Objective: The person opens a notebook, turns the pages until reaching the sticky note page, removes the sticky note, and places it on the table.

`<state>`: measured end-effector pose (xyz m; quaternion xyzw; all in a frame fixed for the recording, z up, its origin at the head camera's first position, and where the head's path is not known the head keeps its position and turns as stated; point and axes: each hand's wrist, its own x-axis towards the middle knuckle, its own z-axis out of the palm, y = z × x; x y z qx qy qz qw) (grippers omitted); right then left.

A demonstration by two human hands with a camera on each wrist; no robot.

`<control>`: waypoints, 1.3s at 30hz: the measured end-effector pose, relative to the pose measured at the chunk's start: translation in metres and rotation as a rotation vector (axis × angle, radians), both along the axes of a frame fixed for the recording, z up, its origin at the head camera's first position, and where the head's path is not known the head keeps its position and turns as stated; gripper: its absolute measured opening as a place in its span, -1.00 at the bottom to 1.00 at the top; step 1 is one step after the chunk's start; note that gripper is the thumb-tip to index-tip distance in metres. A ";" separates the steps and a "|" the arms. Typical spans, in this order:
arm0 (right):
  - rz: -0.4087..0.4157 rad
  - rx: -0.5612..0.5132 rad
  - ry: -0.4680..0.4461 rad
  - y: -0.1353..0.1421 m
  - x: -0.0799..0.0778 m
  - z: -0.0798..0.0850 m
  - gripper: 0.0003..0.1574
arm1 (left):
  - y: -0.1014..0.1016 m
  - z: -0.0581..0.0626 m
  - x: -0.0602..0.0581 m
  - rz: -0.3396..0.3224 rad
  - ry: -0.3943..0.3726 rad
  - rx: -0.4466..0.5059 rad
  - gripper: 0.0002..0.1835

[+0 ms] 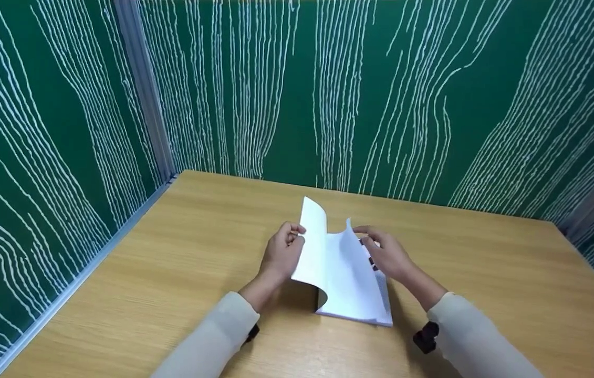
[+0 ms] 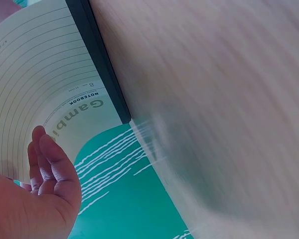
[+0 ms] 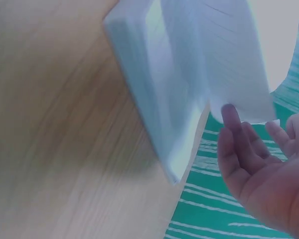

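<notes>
A notebook (image 1: 346,283) with white pages lies open on the table. Its cover (image 2: 45,64), lined and printed "Gambit NOTEBOOK", stands raised and bowed beside a black spine (image 2: 102,64). My left hand (image 1: 282,254) pinches the raised cover's outer edge, thumb on one side and fingers on the other. A loose-edged page (image 1: 362,273) curves up from the stack. My right hand (image 1: 388,257) is at that page's upper right edge; its fingers (image 3: 230,117) are loosely bent and touch the page. Whether the thumb also presses it is hard to see.
The wooden table (image 1: 197,236) extends around the notebook. Green panels (image 1: 297,105) with wavy white lines rise behind it and at both sides. Dark devices (image 1: 425,337) are strapped under the light sleeves (image 1: 480,336).
</notes>
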<state>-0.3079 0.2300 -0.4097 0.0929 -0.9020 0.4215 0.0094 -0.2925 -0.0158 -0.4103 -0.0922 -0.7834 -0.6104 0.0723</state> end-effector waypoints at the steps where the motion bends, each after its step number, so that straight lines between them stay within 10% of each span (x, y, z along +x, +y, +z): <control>1: 0.016 -0.006 -0.004 -0.003 0.001 0.001 -0.54 | 0.000 0.000 0.000 0.001 0.002 0.003 -0.82; 39: 0.071 0.081 0.037 -0.037 0.009 -0.005 -0.42 | 0.001 0.000 0.000 -0.023 0.086 -0.008 -0.66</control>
